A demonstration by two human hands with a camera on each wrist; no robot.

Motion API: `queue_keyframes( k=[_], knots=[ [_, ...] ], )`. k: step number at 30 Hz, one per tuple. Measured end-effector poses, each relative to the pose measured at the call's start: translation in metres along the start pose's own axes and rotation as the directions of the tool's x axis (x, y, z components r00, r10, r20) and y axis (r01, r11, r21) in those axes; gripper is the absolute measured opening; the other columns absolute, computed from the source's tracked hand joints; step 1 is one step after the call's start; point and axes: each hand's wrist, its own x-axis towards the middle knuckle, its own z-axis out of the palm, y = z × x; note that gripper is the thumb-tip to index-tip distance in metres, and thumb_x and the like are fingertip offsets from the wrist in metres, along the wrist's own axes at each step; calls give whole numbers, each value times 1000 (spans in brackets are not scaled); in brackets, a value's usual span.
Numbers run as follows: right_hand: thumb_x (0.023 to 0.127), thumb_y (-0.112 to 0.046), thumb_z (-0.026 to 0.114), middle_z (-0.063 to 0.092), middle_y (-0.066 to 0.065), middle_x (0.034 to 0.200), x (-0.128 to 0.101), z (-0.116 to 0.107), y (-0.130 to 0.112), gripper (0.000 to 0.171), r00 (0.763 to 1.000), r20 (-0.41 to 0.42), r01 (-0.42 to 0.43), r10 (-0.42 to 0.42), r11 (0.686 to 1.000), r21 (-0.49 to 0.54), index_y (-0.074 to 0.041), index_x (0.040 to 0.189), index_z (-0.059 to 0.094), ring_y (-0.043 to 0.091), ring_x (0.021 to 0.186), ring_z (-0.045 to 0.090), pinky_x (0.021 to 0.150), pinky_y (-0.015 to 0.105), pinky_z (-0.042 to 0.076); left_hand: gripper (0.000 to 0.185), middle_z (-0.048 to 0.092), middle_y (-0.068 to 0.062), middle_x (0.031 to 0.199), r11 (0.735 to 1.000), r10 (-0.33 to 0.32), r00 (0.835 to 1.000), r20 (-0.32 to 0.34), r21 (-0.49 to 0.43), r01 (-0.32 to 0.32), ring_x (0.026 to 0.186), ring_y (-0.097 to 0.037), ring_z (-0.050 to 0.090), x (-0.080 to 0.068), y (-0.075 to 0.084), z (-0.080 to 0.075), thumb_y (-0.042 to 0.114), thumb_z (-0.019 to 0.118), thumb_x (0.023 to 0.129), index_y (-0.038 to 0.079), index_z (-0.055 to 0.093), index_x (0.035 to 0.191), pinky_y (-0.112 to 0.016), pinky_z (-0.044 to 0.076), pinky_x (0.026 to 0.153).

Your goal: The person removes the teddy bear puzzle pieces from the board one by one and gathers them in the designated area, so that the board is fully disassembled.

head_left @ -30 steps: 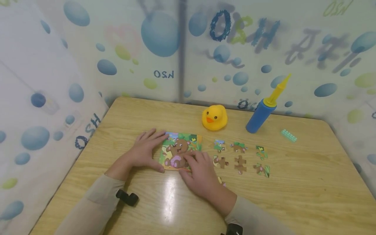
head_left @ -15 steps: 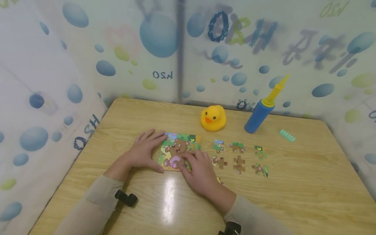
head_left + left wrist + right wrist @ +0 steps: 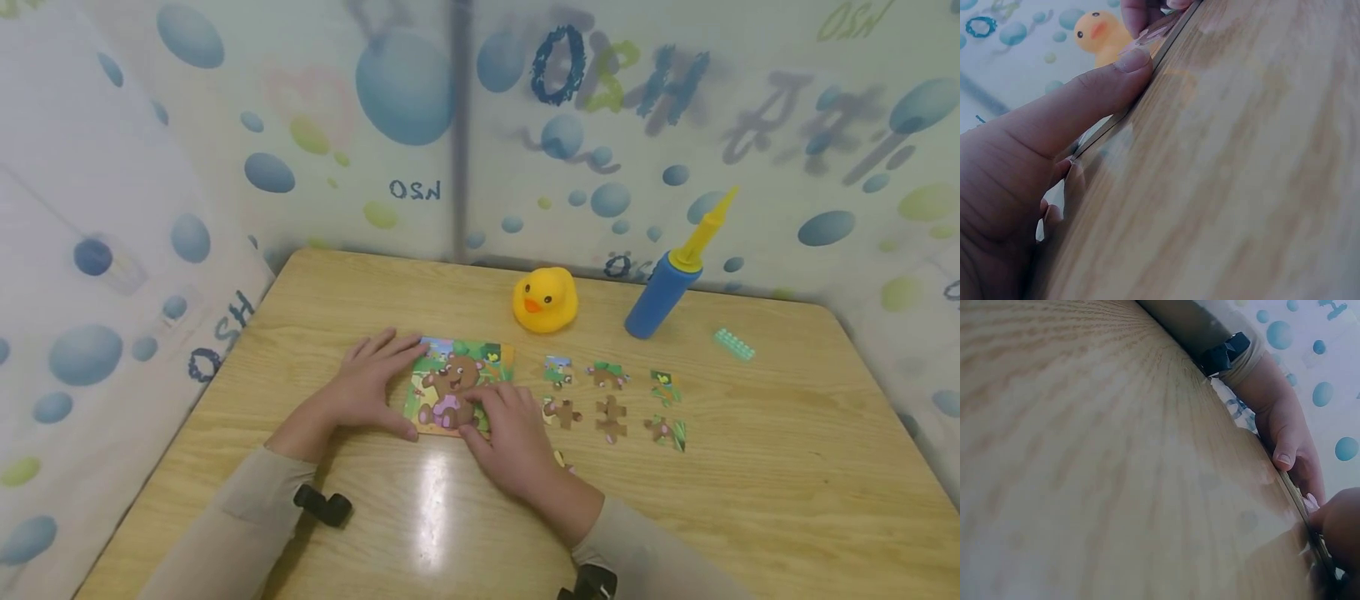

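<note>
A jigsaw puzzle board with a brown bear picture lies flat on the table. My left hand rests at its left side with spread fingers, the tips over the upper left corner and the thumb along the near edge. My right hand is bent over the lower right part of the board, covering it. In the left wrist view its fingers pinch a pink-and-brown puzzle piece that looks tilted up from the board. Loose puzzle pieces lie in rows to the right, one partly hidden behind the right hand.
A yellow rubber duck sits behind the board. Farther right stands a blue hand pump with a yellow nozzle, and a mint-green toy brick lies near it. Patterned walls border the wooden table at the back and left.
Both hands stay almost in place on the board. The right fingers shift only slightly at its lower right. The loose pieces stay where they are.
</note>
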Motion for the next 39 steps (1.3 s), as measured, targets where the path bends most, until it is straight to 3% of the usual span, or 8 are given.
queue_keyframes(
  k=[9,19,27,33,39],
  knots=[
    [88,-21,89,76,-3,120,1,0,2,38,992,-91,99,-93,993,62,-15,122,72,22,107,58,96,42,46,139,27,-7,176,1000,4,1000,-5,-5,-4,161,-46,10,0,-1,1,78,92,55,18,37,168,-70,1,125],
    [86,-21,90,79,-5,113,0,-2,2,42,979,-137,151,-150,989,-6,-17,125,76,20,95,57,85,36,48,139,28,-8,175,1000,5,1000,-7,-5,-5,161,-46,11,0,-1,0,76,93,55,17,38,168,-70,3,125],
    [80,-19,94,80,-5,109,2,-1,4,41,953,-216,222,-212,975,24,-14,118,78,16,88,57,81,33,46,139,28,-7,175,1000,7,1000,-5,1,-7,161,-46,11,0,-1,0,76,93,55,17,37,168,-70,3,125],
    [84,-23,92,80,-6,110,2,0,3,39,969,-167,184,-184,983,-13,-16,119,77,16,89,56,83,33,44,138,27,-8,175,1000,6,1000,-4,-6,-6,161,-46,11,0,0,0,75,93,56,17,37,168,-70,2,125],
    [93,-35,84,77,0,123,-3,-4,2,44,981,-114,141,-154,984,-111,-16,131,71,21,103,57,95,42,45,139,27,-8,175,1000,8,1000,-4,1,-8,161,-46,10,0,-1,1,77,92,56,17,37,168,-71,2,125]
  ],
)
